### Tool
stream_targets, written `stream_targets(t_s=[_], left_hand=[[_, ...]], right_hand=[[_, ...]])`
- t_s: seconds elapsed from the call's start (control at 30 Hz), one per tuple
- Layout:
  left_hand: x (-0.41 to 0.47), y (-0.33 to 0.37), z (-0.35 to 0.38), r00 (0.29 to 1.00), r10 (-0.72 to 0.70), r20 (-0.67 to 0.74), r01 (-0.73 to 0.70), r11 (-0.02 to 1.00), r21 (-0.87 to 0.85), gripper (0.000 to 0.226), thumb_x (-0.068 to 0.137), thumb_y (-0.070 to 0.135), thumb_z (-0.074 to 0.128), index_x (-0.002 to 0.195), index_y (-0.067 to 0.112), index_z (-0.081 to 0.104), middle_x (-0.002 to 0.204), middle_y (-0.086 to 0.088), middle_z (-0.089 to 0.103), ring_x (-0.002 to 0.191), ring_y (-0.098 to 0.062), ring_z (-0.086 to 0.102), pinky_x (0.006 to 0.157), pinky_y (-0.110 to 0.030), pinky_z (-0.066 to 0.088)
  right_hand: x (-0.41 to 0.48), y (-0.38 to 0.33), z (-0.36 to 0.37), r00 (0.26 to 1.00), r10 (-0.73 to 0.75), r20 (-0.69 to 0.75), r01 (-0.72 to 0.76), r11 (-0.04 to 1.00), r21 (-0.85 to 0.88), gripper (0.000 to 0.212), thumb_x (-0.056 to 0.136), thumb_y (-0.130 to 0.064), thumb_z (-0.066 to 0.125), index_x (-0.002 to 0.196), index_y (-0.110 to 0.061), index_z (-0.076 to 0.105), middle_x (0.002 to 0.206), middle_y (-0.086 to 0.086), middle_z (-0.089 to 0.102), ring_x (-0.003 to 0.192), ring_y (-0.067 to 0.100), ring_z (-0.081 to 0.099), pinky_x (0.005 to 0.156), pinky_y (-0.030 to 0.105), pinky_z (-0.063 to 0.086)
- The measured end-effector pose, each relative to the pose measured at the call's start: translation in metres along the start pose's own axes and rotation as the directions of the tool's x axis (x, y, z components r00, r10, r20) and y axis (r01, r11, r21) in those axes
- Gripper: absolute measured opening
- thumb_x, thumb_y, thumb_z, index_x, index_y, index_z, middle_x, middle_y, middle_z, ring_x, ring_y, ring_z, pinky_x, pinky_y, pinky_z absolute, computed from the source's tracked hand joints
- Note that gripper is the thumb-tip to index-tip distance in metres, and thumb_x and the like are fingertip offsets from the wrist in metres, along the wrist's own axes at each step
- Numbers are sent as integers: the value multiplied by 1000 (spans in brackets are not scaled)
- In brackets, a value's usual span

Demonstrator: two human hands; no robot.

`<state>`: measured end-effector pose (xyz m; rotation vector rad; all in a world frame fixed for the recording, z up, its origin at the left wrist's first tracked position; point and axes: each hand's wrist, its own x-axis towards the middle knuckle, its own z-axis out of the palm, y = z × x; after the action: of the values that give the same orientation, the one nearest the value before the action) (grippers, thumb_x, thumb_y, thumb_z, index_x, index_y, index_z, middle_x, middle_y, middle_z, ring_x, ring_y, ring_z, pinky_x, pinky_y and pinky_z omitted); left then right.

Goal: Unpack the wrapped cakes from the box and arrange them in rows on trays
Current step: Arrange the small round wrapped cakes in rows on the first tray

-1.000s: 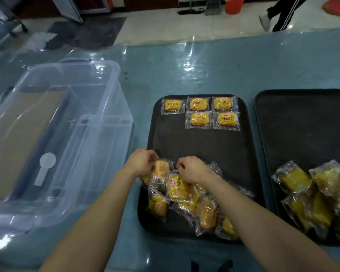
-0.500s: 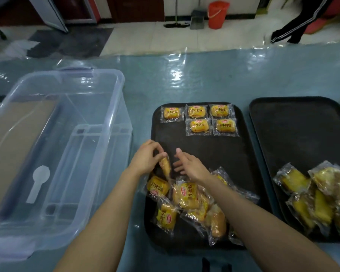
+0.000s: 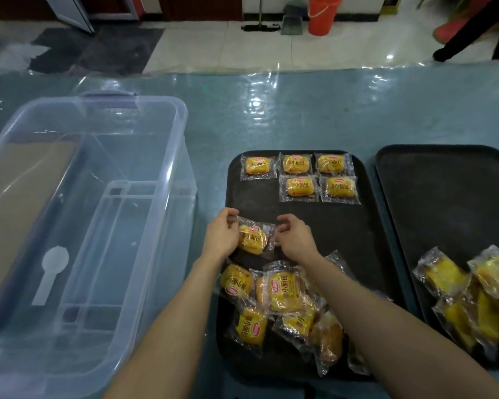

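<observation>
Lifted off the pile (image 3: pixel 283 295), one cake (image 3: pixel 252 239) now faces label-up. Head view: left hand (image 3: pixel 221 236) and right hand (image 3: pixel 296 240) each pinch a wrapper end, holding it over the tray (image 3: pixel 343 231) between pile and rows (image 3: pixel 297 164). I'd lay it flat in the second row's empty left slot, squared to its neighbour.

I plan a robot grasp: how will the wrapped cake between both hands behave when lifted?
Probably light: left hand and right hand pinch the wrapped cake by its film edges. The glossy film likely slips and crumples. It looks soft, easily dented.
</observation>
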<state>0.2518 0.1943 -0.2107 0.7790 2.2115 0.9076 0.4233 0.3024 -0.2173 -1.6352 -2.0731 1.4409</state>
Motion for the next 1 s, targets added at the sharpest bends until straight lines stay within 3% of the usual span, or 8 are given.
stream_targets(t_s=[0.07,0.13,0.2,0.27,0.4,0.57,0.67,1.0], left_hand=[[-3,-5,-1,996,37,79,-40,998,43,55,97,7,68,148,25,58,139,3,62,131,-17,59,111,-35,49],[-1,-12,0,982,115,147,-150,956,253,77,85,18,79,156,31,51,156,2,49,145,-20,46,124,-43,39],[1,-16,2,965,171,197,-245,852,462,83,84,25,81,160,31,48,161,0,43,150,-25,36,125,-46,29],[3,-19,3,957,208,203,-288,782,553,77,88,25,79,158,31,50,157,0,47,146,-26,37,119,-44,29],[4,-20,6,965,221,143,-261,733,628,79,87,34,86,158,34,50,146,1,53,138,-25,41,115,-42,32],[8,-15,7,973,216,78,-211,706,676,79,86,45,87,156,36,52,142,1,56,133,-26,44,112,-43,35],[11,-13,2,975,197,103,-213,705,676,81,86,52,86,157,38,51,142,2,56,134,-25,43,112,-44,34],[34,-5,0,965,249,-81,-119,694,710,65,90,44,85,150,44,60,124,2,57,123,-24,48,107,-42,38]], right_hand=[[5,-3,-1,995,-68,-69,62,994,-85,57,97,-16,72,151,-19,53,130,-2,67,113,15,67,99,41,60],[4,-7,-1,968,-252,-15,239,932,-273,71,92,-35,78,155,-22,49,149,-1,54,133,18,54,112,43,50],[2,-8,-1,912,-388,135,403,787,-466,87,85,-53,81,157,-21,46,157,-2,46,144,22,41,119,48,42],[3,-8,2,879,-421,225,465,647,-604,90,83,-60,82,156,-21,47,156,-2,50,144,24,41,116,50,42],[6,-7,13,879,-429,207,444,582,-681,74,89,-51,79,150,-22,50,143,-1,56,135,25,47,109,47,45],[4,-8,15,871,-456,184,447,577,-683,70,93,-44,76,152,-19,46,147,2,53,136,27,47,109,49,47],[3,-5,11,844,-493,208,482,529,-698,61,94,-45,76,145,-22,55,147,-2,55,140,24,44,111,47,45],[31,-37,14,853,-491,180,432,468,-771,56,88,-45,81,134,-16,66,133,3,64,130,28,48,108,45,43]])
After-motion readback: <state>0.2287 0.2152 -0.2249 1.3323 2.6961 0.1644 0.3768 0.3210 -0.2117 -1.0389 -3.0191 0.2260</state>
